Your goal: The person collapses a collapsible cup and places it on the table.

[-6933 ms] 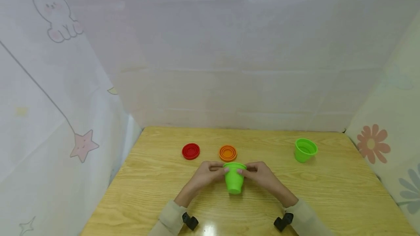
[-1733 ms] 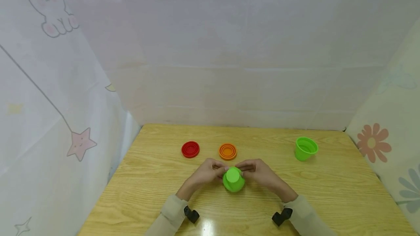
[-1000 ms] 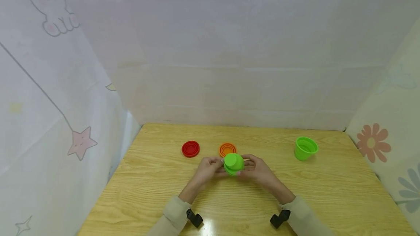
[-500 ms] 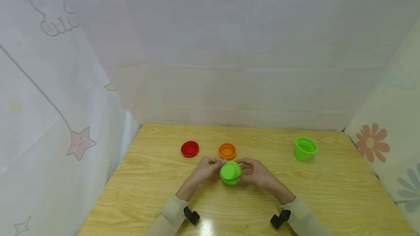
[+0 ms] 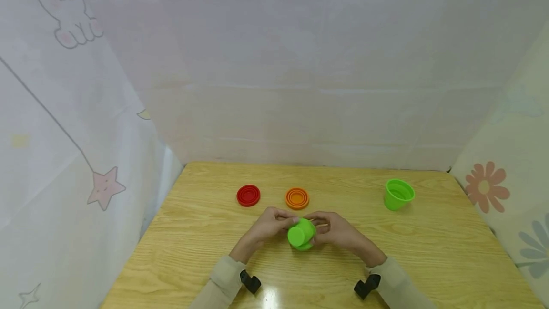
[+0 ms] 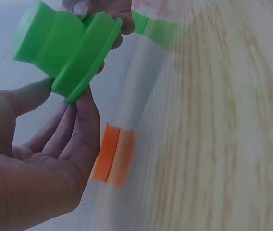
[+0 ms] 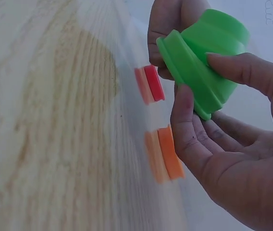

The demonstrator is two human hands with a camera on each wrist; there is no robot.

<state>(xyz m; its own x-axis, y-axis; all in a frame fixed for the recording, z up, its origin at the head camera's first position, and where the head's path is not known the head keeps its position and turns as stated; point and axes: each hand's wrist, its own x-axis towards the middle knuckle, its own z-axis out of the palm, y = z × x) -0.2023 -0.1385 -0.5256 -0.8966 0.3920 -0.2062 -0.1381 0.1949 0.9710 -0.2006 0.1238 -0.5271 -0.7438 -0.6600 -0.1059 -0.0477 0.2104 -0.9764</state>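
Observation:
Between both hands is a green collapsible cup (image 5: 301, 233), partly folded, its base tipped toward the head camera. My left hand (image 5: 269, 225) pinches its rim from the left; in the left wrist view the thumb lies against the cup's side (image 6: 59, 43) and the fingers are at the rim. From the right, my right hand (image 5: 336, 230) grips the cup (image 7: 213, 53), thumb pressed on the folded wall and fingertips under the rim. The cup is held above the table. Its inside is hidden.
Flat red (image 5: 248, 195) and orange (image 5: 297, 198) collapsed cups lie behind the hands on the wooden table (image 5: 193, 252). An unfolded green cup (image 5: 399, 195) stands upright at the back right. Printed cloth (image 5: 300, 85) hangs around the table's back and sides.
The held green cup was taller several seconds ago and is now partly folded, its base turned toward the head camera. Over the last second, hands and cup came slightly nearer. The other cups stayed put.

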